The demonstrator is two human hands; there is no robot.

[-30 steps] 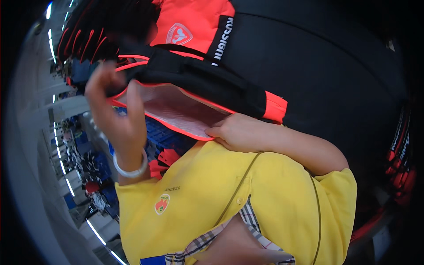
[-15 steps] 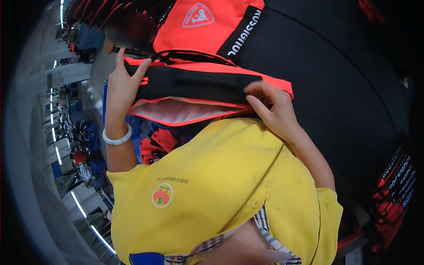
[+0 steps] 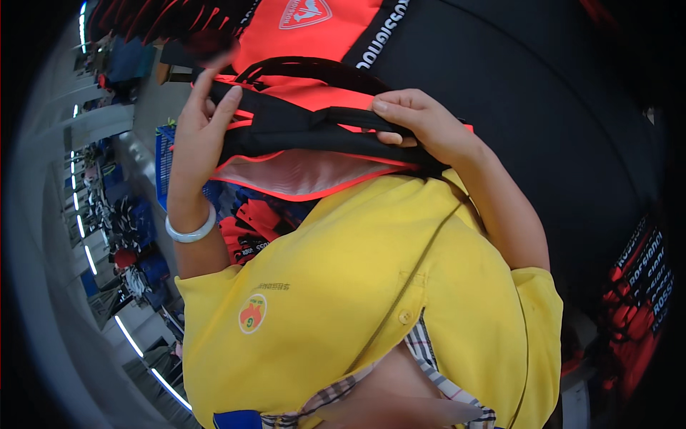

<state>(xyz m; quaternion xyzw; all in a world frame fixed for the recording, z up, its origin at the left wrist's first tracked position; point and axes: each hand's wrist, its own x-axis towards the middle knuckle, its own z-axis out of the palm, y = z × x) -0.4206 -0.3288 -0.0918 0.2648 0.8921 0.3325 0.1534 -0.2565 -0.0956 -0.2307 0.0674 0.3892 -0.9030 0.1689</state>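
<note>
A black and neon-red bag (image 3: 286,129) lies crosswise in front of me, its near edge gaping to show a pale striped lining (image 3: 296,171). At its left end my left hand (image 3: 204,132) is closed on the edge, with the thumb on top and the index finger stretched along the far side. My right hand (image 3: 425,125) pinches a black strap (image 3: 357,116) at the bag's right half, lifting it a little off the black panel. Part of the right hand's fingers is hidden behind the strap. A black loop (image 3: 307,66) arches along the bag's far side.
Beyond the bag lies another red and black bag piece (image 3: 307,32) on a black surface (image 3: 493,86). Stacked red and black pieces (image 3: 171,25) are at the far left. A blue crate (image 3: 165,161) and red pieces (image 3: 254,222) sit below. More pieces (image 3: 639,307) are at the right.
My right hand has moved up and left from the bag's right end and taken hold of the black strap, raising it. The left hand stays on the left end.
</note>
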